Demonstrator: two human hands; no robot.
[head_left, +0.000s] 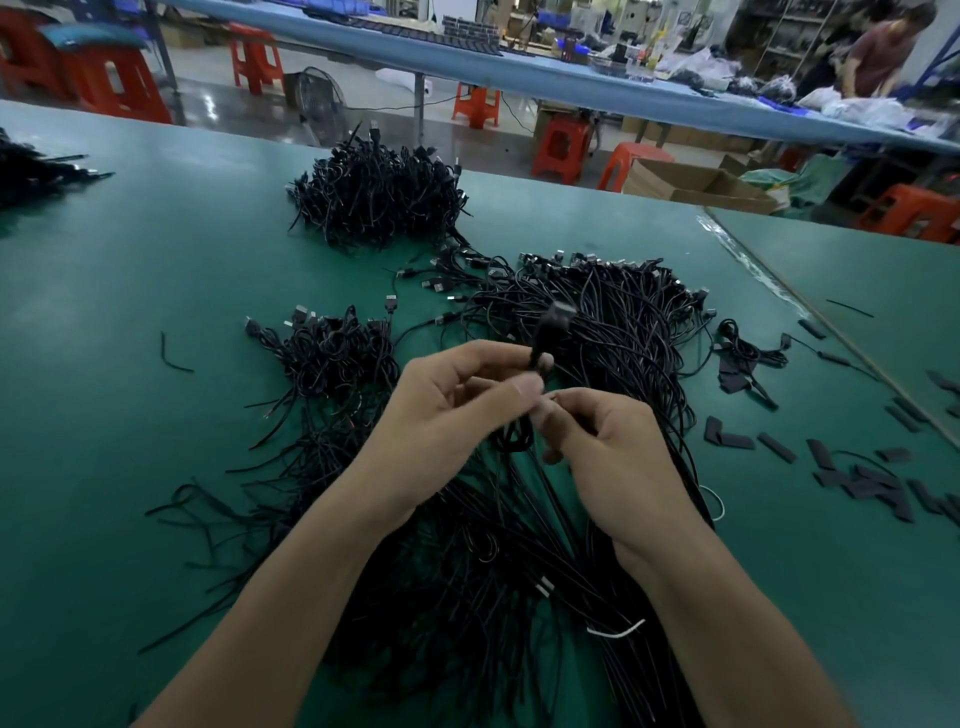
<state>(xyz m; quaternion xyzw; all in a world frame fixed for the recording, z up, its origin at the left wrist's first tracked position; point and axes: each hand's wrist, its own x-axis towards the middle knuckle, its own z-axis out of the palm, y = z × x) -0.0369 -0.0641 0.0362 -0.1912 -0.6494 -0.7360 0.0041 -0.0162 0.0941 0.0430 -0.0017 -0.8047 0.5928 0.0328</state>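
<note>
My left hand (452, 415) pinches a black cable (545, 332) between thumb and forefinger, with its plug end sticking up blurred above the fingers. My right hand (613, 457) meets it from the right, fingers curled and pinching the same cable just below. Both hands hover over a big spread of loose black cables (597, 312) lying on the green table (130, 312). The cable's lower run drops between my wrists into that spread.
A coiled cable heap (379, 197) sits at the back, a smaller bundle (332, 353) to the left. Several short black sleeve pieces (872, 478) lie scattered at the right. Beyond the table edge stand orange stools (561, 148), a cardboard box (696, 187), and a person (883, 52) at another bench.
</note>
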